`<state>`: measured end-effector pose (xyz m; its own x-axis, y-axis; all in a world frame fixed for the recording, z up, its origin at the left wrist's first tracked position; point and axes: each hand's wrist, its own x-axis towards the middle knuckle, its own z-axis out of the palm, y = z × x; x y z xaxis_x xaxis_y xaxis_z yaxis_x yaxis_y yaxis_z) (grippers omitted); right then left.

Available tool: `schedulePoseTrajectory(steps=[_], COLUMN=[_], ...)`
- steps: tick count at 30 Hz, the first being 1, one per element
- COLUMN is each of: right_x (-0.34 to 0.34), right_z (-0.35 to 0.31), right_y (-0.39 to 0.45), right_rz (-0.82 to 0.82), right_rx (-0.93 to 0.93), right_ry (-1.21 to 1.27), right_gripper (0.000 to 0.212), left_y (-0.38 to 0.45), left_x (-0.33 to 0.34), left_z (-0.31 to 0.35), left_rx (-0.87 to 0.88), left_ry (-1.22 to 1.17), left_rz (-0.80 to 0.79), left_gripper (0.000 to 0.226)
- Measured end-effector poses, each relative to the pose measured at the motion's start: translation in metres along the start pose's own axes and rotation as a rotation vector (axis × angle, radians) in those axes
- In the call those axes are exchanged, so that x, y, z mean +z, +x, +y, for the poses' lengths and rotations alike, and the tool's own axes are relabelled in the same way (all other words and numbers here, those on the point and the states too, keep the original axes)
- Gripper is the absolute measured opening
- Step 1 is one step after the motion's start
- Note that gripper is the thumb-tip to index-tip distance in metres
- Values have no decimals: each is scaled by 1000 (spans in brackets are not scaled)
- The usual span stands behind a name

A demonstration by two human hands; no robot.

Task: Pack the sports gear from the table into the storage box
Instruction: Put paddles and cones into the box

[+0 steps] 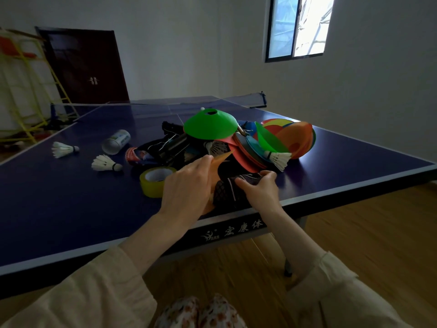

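Observation:
A heap of gear lies on the blue table-tennis table (59, 197): a green disc cone (210, 125) on top, more orange, red and green disc cones (293, 138) to its right, black netting and straps (170, 143) beneath. My left hand (186, 188) pinches the edge of an orange disc cone (218, 163). A black mesh bag (228, 190) sits at the table's near edge, gripped by my right hand (261, 189). Shuttlecocks lie at the left (63, 149), (105, 163) and against the cones (279, 158). No storage box is in view.
A yellow tape roll (155, 179) stands just left of my left hand. A clear shuttlecock tube (115, 141) and a red packet (134, 156) lie behind it. The table net (165, 104) crosses the far side. A yellow rack (26, 91) stands at the left wall.

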<state>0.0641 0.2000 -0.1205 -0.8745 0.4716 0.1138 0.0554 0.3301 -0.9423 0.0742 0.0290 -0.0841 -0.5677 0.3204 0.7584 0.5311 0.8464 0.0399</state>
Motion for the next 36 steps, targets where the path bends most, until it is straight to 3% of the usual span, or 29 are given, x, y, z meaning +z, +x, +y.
schedulePoseTrajectory(steps=[2, 4, 7, 12, 15, 18, 21, 27, 29, 33, 34, 36], right_x=[-3, -8, -17, -26, -33, -46, -63, -87, -87, -59, -49, -40], right_z=[-9, -12, -5, 15, 20, 19, 16, 28, 34, 59, 67, 81], right_y=[2, 1, -9, -24, -23, -25, -31, -43, -42, -45, -48, -52], right_rz=[-80, -178, -364, -444, -334, -197, -93, 80, 58, -136, -173, -209], right_rx=[128, 234, 264, 234, 164, -2, -176, -137, -150, -63, -29, -30], right_ry=[250, 581, 709, 629, 567, 354, 160, -316, -266, -54, 63, 140], right_gripper=[86, 80, 71, 93, 104, 114, 111, 89, 71, 50, 48, 63], left_y=[-1, 0, 3, 5, 9, 16, 21, 28, 30, 30, 29, 27], left_x=[1, 1, -3, -6, -9, -15, -21, -27, -26, -17, -15, -15], left_z=[-4, -9, -12, -7, -7, -9, -6, 14, 22, 35, 35, 35], left_rx=[-15, -40, -94, -110, -87, -97, -76, -48, -30, -24, -22, -3], left_ry=[16, 46, 77, 53, 56, 3, -12, -31, -56, -72, -75, -78], left_rz=[-23, -32, -45, -22, 14, 46, 80, 137, 138, 90, 80, 73], left_gripper=[27, 29, 29, 29, 30, 32, 32, 33, 34, 35, 35, 33])
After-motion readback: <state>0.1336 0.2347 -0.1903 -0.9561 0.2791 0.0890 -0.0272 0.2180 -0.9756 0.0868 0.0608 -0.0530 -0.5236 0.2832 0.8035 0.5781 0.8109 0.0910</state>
